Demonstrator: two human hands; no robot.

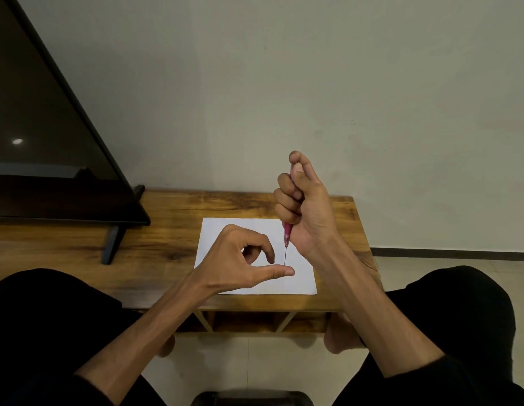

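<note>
My right hand [307,206] grips a pink mechanical pencil [287,232] in a fist, thumb pressed on its top end. The pencil stands nearly upright, point down, and a long thin lead [285,254] sticks out of it. The lead's tip hangs just over the white sheet of paper [301,279] on the wooden table [173,218]. My left hand [234,259] hovers over the paper with its fingers curled and its thumb stretched out to the right. The lead tip sits in the small gap between that thumb and the index fingertip. I see nothing held in the left hand.
A large dark television [35,112] on black feet stands on the table's left half, close to the paper. A plain wall rises behind the table. The table's right end lies just beyond the paper. My knees in dark trousers flank the front edge, above a tiled floor.
</note>
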